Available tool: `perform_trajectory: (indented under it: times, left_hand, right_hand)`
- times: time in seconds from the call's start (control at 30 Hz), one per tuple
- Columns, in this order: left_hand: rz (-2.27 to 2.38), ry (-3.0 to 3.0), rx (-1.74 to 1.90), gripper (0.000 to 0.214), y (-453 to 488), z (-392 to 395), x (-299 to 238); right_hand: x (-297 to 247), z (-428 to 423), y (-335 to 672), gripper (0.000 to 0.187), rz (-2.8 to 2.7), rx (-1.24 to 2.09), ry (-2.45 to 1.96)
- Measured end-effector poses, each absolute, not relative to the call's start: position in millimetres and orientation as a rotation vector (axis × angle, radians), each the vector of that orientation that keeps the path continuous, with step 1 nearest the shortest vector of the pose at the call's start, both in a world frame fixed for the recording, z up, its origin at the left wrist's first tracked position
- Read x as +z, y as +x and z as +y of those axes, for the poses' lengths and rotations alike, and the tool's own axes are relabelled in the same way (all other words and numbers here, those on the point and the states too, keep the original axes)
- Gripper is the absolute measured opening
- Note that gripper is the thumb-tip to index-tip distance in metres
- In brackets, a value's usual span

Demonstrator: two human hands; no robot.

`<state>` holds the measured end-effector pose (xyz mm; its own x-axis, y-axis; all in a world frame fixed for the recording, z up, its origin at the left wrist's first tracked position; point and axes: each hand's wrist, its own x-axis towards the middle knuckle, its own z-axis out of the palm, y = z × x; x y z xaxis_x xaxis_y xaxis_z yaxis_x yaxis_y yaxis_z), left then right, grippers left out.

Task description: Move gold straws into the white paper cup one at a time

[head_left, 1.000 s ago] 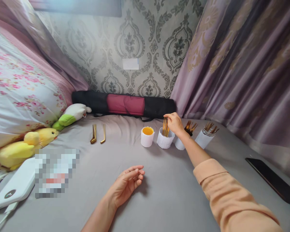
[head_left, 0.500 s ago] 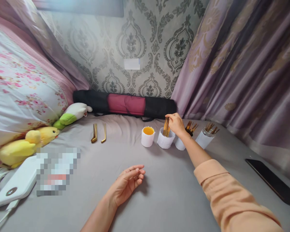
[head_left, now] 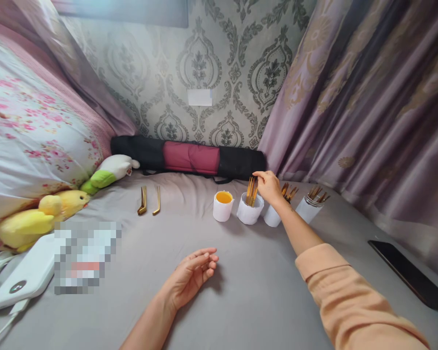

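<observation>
**Right hand [head_left: 269,188] at the golden sticks [head_left: 252,192]**

The golden sticks stand in the wide white cup [head_left: 249,215], which is 2nd from the left in a row of 4 containers on a grey sheet [head_left: 263,296]. The right hand is at their upper ends, thumb and fingers bent close together; whether it pinches any stick or only touches them, I cannot tell. A peach sleeve [head_left: 354,296] is rolled up on that arm.

The left hand [head_left: 195,272] is released and holds nothing, its fingers loosely curled, nearer the viewer than the row.

Left of the wide cup, just beside it, is a white cup with a yellow inside [head_left: 222,208]. To its right, a narrower white container [head_left: 272,218] is partly hidden by the right hand and wrist, with dark sticks showing above; beyond it, a jar [head_left: 308,212] holds brownish sticks. Well apart on the left lie 2 groups of bent golden rods [head_left: 142,201]. A black phone [head_left: 410,274] lies at far right.
</observation>
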<state>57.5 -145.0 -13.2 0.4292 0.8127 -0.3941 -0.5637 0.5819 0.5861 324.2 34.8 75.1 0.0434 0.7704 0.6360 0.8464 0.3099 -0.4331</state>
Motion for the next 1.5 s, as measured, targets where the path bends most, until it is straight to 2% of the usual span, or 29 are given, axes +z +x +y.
perform_trajectory:
  times: [0.53,1.1,1.5]
  left_hand:
    - [0.72,0.398,0.887,0.025,57,-146,-11]
    - [0.748,0.393,0.893,0.026,57,-145,-12]
    - [0.751,0.379,0.904,0.025,57,-146,-13]
  right_hand:
    - [93,10,326,0.029,-1.52,-0.058,-1.424]
    - [77,-46,310,0.032,-1.267,0.323,-1.326]
    - [41,-86,264,0.03,-1.251,0.656,-1.34]
